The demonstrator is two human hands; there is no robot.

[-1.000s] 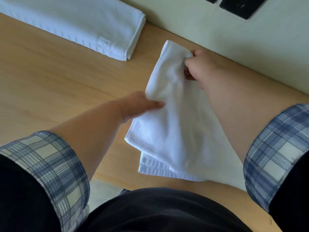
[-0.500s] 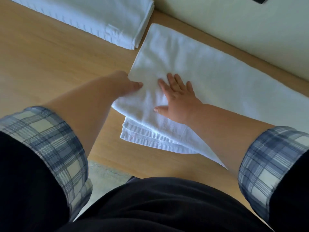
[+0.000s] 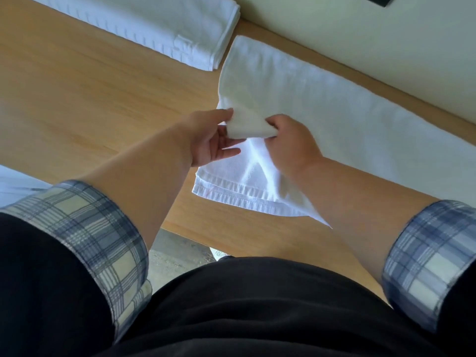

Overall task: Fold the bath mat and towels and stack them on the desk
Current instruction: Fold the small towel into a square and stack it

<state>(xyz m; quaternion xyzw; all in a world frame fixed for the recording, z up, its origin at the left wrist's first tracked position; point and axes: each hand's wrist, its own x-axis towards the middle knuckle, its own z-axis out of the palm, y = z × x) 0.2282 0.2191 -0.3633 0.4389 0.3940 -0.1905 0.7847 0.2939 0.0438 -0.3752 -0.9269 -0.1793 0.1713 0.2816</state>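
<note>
Closest in, a dark top (image 3: 257, 310) fills the bottom of the view, with a rolled plaid left sleeve (image 3: 85, 228) and a rolled plaid right sleeve (image 3: 432, 253) on either side. Both bare forearms reach forward over the front edge of the wooden desk (image 3: 90, 99), and a strip of floor (image 3: 177, 251) shows between that edge and the body. At the left border, beside the left sleeve, is a bit of something white that cannot be made out. A white towel (image 3: 347, 119) lies on the desk, its stitched hem near the front edge and its length running away to the right along the wall. The two hands meet over the towel's near left part, where a thick fold of cloth is raised off the layer beneath. The left hand (image 3: 211, 140) pinches the left end of that fold, thumb on top and fingers spread under it. The right hand (image 3: 291, 143) grips the right end with curled fingers, their tips hidden by the cloth. Farther back on the left, a folded white cloth (image 3: 154, 27) lies flat on the desk, its corner just beside the towel's far end. A pale wall (image 3: 360, 39) rises behind the desk.
</note>
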